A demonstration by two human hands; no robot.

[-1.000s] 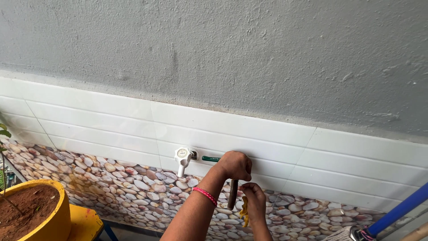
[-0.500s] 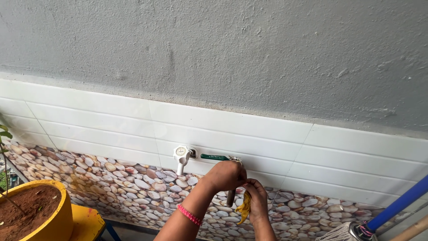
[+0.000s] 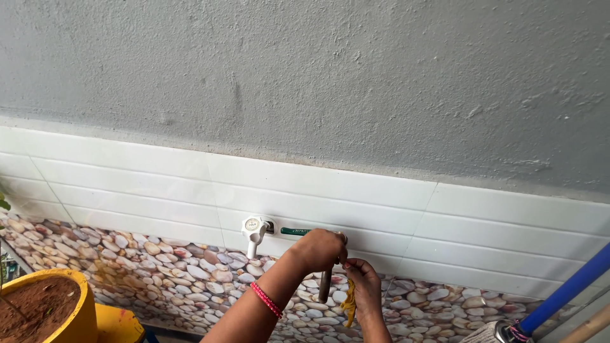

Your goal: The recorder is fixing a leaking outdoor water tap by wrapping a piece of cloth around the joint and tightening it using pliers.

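Head view: white tap (image 3: 254,231) just beside left hand (image 3: 321,249).

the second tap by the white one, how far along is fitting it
Done: the white tap sits mounted on the tiled wall. In hand: the left hand grips a metal tap at the wall; the right hand holds yellow tape beneath. Left: it likely needs tightening; the joint is hidden.

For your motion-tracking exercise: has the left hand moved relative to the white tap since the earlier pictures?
Yes. The left hand has dropped lower, from level with the white tap to below and right of it.
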